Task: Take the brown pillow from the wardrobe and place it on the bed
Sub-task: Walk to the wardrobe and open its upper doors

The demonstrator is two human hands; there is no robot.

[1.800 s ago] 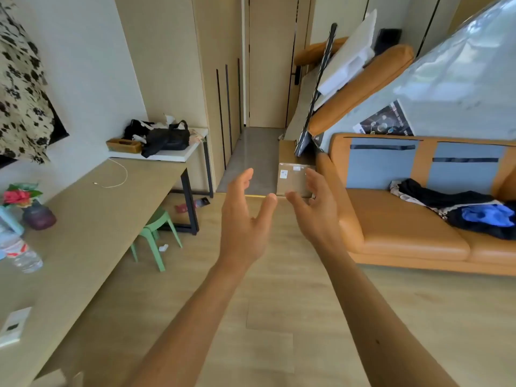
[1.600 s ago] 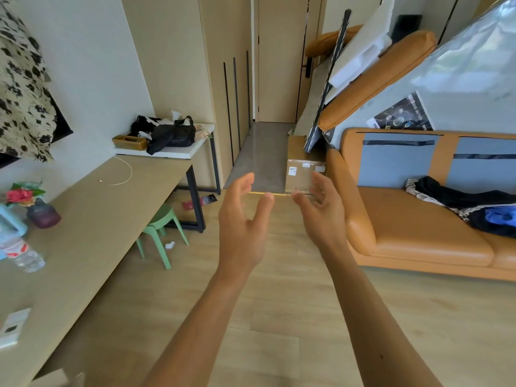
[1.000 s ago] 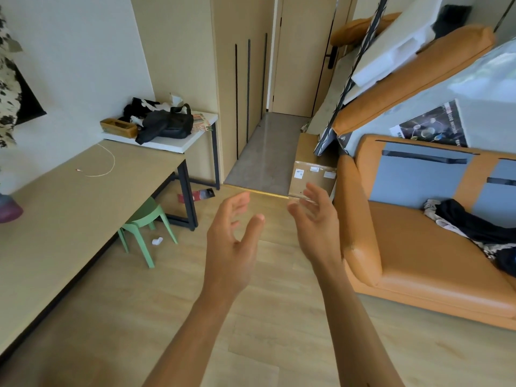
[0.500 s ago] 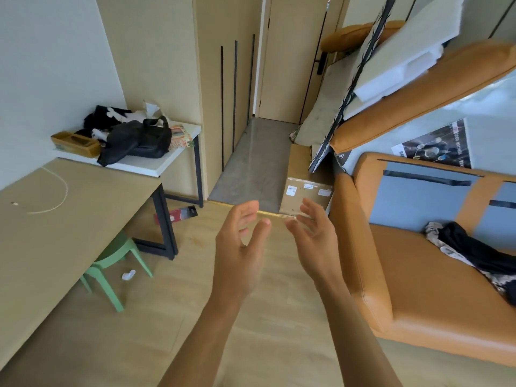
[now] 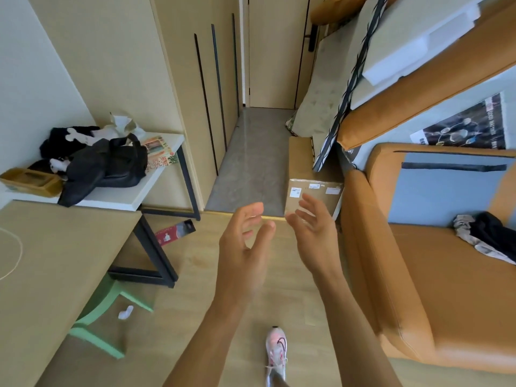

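Note:
My left hand (image 5: 245, 247) and my right hand (image 5: 314, 233) are raised in front of me at mid-frame, palms facing each other, fingers apart and holding nothing. The beige wardrobe (image 5: 178, 79) with closed doors and dark vertical grooves stands ahead on the left, beside a short corridor. A brown cushion-like shape (image 5: 329, 8) shows at the top, behind leaning boards. No bed is in view.
A long wooden desk (image 5: 55, 261) and a white side table (image 5: 117, 196) with a black bag (image 5: 106, 166) line the left. A green stool (image 5: 103, 311) sits under the desk. An orange sofa (image 5: 432, 275) fills the right. A cardboard box (image 5: 312, 185) stands beside the sofa at the corridor's mouth.
The view has moved forward toward the corridor and wardrobe and tilted down; a shoe now shows at the bottom. Both hands stay raised and empty.

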